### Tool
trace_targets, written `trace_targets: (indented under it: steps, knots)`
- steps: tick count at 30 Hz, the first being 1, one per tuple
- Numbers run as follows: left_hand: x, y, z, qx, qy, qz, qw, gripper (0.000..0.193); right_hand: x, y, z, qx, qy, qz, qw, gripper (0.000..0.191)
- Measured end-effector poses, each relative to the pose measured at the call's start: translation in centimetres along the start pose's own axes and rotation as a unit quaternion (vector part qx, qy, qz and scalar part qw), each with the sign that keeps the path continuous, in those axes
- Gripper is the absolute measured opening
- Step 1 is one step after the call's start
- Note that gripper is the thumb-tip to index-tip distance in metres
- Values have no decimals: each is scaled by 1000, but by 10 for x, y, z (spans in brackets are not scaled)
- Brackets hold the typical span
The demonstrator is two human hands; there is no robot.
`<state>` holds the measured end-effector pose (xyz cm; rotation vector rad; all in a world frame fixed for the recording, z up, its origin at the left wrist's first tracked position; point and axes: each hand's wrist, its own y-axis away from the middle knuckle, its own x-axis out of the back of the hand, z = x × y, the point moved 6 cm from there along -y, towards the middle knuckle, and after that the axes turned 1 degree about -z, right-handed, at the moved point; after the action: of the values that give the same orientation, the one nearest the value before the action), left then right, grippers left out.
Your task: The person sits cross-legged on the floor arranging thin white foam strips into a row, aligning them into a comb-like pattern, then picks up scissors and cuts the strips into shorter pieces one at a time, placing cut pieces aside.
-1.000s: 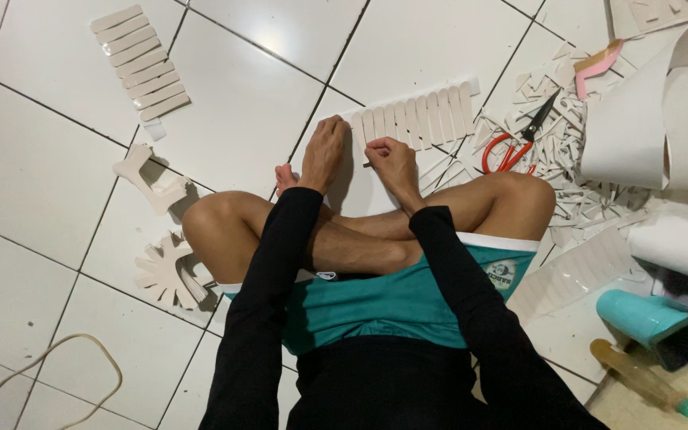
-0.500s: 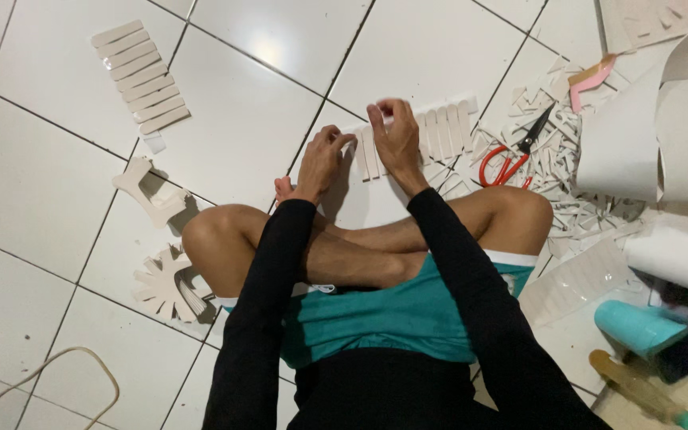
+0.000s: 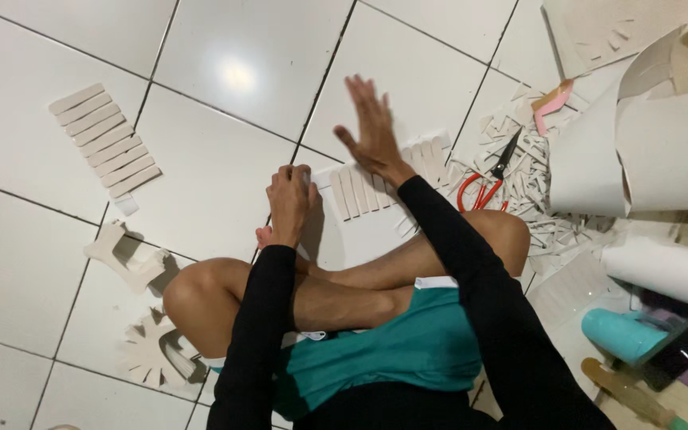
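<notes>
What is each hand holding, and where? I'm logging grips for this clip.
The left hand pinches the left edge of the slatted white sheet on the floor. The right hand is open and flat above the sheet, holding nothing.

**Count of items on the floor**

Hands in view: two — left hand, right hand.

Scissors, red-handled: one pair.

Sets of cut strips laid in rows: two. The far set holds about nine strips; the set under the hands is partly covered, so its strip count cannot be read.

Shaped cut-outs on the left: two — one blocky piece, one toothed round piece.

Large curled white sheets: at least two, overlapping. White roll: one.

Pink piece: one. Teal cylinder: one.

Offcut scraps: one heap, too many and too tangled to count.
</notes>
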<state>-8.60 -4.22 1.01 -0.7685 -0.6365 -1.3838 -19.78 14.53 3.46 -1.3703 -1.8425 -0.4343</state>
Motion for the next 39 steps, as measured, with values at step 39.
trace_targets:
  steps: [39]
  knots:
    - [38, 42, -20, 179, 208, 28, 961, 38, 123, 212, 132, -322, -266, 236, 877, 41]
